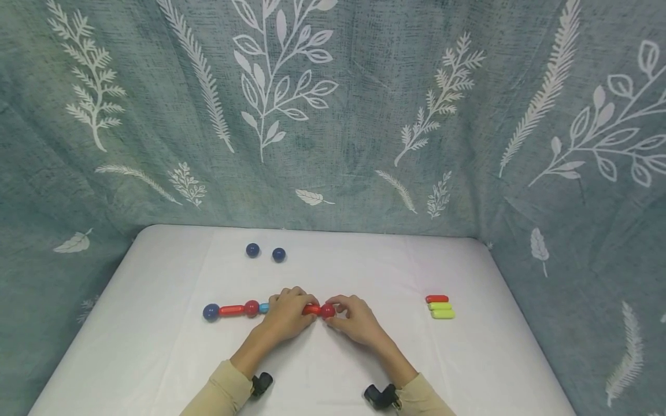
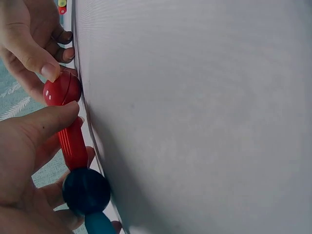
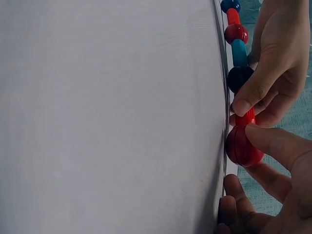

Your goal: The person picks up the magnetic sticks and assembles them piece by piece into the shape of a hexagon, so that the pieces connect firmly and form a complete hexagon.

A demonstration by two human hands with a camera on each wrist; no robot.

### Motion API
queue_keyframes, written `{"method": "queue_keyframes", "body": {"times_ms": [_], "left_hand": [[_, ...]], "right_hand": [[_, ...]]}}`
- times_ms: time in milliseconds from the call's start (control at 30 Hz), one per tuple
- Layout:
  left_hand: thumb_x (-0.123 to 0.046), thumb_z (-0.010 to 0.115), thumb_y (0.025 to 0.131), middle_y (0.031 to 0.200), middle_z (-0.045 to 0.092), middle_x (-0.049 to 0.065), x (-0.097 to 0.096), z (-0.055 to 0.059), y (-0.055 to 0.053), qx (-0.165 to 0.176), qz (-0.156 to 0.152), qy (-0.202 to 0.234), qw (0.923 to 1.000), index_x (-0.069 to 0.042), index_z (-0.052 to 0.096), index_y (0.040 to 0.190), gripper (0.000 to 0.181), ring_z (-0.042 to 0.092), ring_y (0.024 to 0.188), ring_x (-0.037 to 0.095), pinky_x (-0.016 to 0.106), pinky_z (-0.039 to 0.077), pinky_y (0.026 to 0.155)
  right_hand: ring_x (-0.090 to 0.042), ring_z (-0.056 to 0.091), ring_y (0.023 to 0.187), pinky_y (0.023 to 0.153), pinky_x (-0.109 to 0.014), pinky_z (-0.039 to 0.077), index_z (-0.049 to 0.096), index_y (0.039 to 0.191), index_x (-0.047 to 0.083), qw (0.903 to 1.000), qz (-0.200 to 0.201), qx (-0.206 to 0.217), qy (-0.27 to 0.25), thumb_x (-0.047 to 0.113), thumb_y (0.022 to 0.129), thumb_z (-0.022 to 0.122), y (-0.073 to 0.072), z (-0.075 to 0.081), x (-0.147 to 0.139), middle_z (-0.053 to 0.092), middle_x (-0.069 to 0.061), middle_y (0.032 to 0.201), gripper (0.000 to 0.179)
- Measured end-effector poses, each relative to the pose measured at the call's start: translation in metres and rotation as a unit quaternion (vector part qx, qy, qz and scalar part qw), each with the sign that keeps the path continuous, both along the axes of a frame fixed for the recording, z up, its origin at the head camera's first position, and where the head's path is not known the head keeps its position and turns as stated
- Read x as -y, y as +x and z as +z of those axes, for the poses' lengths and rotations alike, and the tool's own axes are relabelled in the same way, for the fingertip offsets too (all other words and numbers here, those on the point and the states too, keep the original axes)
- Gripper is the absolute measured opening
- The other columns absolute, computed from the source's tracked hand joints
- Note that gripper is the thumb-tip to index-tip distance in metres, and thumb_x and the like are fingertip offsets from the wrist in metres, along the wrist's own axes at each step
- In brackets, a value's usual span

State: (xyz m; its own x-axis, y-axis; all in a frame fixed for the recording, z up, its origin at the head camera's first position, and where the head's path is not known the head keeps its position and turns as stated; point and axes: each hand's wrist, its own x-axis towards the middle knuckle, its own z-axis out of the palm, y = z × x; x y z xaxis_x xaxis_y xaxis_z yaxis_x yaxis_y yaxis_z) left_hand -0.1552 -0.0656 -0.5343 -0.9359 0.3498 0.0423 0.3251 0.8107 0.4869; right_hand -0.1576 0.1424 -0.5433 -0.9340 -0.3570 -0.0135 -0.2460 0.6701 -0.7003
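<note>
A chain of balls and rods lies across the table's middle. From the left come a blue ball [image 1: 211, 312], a red rod [image 1: 231, 311], a red ball [image 1: 252, 308] and a light-blue rod [image 1: 264, 308]. A second blue ball [image 2: 87, 191], hidden by the hand in the head view, joins another red rod [image 2: 73, 146]. My left hand [image 1: 289, 312] grips this rod between thumb and fingers. At the chain's right end, my right hand [image 1: 358, 321] pinches a red ball [image 3: 243, 146] that touches the rod's end.
Two loose blue balls, one left [image 1: 252, 250] and one right [image 1: 278, 255], lie near the table's far edge. Right of the hands, a red rod [image 1: 437, 299] lies beside two yellow-green rods [image 1: 442, 310]. A patterned green cloth [image 1: 359, 115] hangs behind the white table [image 1: 156, 358].
</note>
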Motion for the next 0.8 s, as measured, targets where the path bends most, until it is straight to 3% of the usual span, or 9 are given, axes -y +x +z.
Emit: {"method": "queue_keyframes", "body": {"times_ms": [367,600,800], "left_hand": [[-0.027,0.077,0.088,0.107,0.062,0.003,0.000,-0.001,0.000,0.000,0.000,0.002,1.0000,-0.019,0.074,0.111,0.025,0.055,0.104,0.026,0.058,0.041,0.090],[-0.028,0.077,0.088,0.106,0.061,0.001,0.000,-0.003,-0.001,0.008,-0.001,0.011,0.9999,-0.020,0.074,0.110,0.024,0.053,0.103,0.024,0.057,0.039,0.091],[-0.028,0.077,0.088,0.106,0.061,0.001,0.001,-0.002,-0.001,0.004,0.000,0.013,0.9999,-0.020,0.074,0.110,0.023,0.053,0.103,0.024,0.058,0.039,0.091]], "right_hand": [[-0.014,0.049,0.074,0.060,-0.029,0.042,0.069,0.122,0.014,0.9999,-0.014,-0.003,-0.009,0.021,0.088,0.075,0.007,0.003,-0.013,0.063,-0.005,0.098,0.035],[-0.014,0.051,0.076,0.064,-0.029,0.044,0.072,0.117,0.019,0.9937,-0.108,-0.007,-0.028,0.016,0.089,0.076,0.021,0.011,-0.062,0.061,0.001,0.094,0.028],[-0.020,0.057,0.083,0.069,-0.033,0.048,0.071,0.117,0.011,0.9837,-0.177,-0.030,-0.004,0.014,0.091,0.073,0.026,0.018,-0.125,0.065,-0.008,0.102,0.026]]}}
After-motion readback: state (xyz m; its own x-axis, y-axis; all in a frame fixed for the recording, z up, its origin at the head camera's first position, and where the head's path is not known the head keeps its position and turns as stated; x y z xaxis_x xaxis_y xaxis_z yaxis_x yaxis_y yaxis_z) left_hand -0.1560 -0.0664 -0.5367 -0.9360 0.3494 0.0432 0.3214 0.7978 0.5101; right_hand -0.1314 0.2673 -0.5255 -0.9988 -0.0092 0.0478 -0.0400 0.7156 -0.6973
